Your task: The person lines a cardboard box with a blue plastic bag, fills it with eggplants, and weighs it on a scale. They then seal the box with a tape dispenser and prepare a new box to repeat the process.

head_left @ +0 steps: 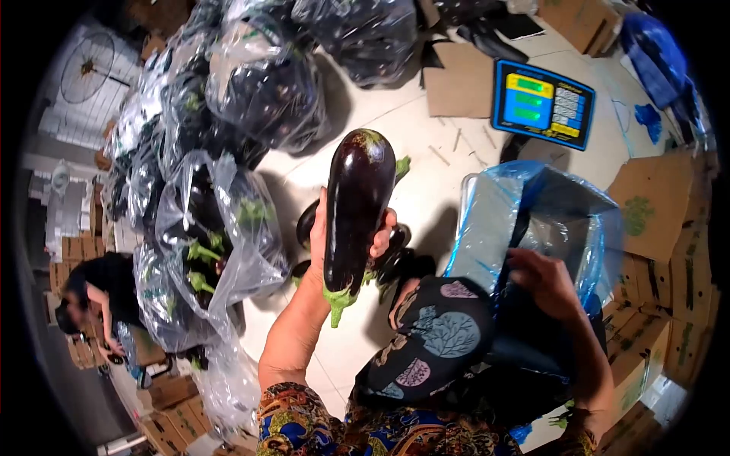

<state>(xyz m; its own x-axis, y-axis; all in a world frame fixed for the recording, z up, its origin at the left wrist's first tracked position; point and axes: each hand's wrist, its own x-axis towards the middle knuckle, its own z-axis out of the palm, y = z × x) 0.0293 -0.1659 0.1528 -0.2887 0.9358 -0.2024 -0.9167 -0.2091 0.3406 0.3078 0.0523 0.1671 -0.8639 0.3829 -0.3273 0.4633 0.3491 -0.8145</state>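
A large dark purple eggplant with a green stem toward me is gripped in my left hand, the fingers wrapped round it from beneath. My right hand hovers over the near part of a box lined with blue plastic; its fingers are partly spread and nothing shows in them. More eggplants lie on the floor beneath and beside my left hand, partly hidden by it. Left of them stands an open clear plastic bag with eggplants and green stems showing inside.
Several filled plastic bags stand at the upper left. A scale display is beyond the lined box, beside a cardboard piece. Cardboard boxes stack at the right. Another person bends at the far left.
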